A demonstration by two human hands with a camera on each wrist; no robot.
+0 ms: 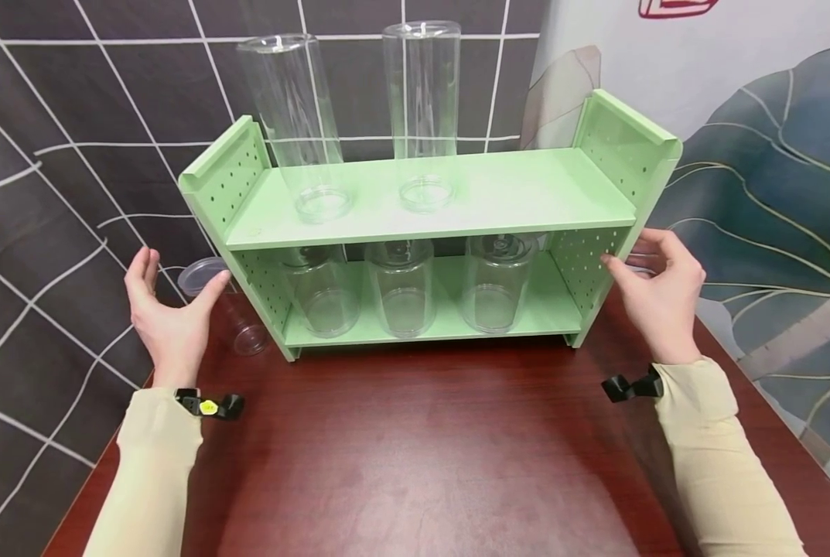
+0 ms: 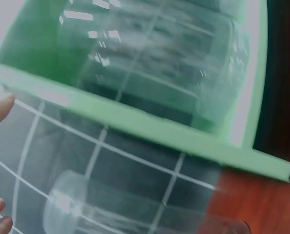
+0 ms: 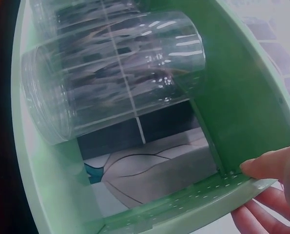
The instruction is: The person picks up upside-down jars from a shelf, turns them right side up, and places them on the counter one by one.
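Observation:
A green two-tier shelf rack with perforated side panels stands on the table. My right hand pinches its right side panel, the thumb on the inner face and the other fingers outside, as the right wrist view shows. My left hand is beside the left panel with thumb and fingers spread, holding nothing. Behind that thumb stands a clear plastic cup with a wide rim. Two tall clear cylinders stand on the upper shelf. Three clear jars line the lower shelf, the rightmost close in the right wrist view.
The reddish-brown table extends in front of the rack. Dark wall covering with white grid lines rises behind and on the left. A wall with a painted leaf pattern borders the right side.

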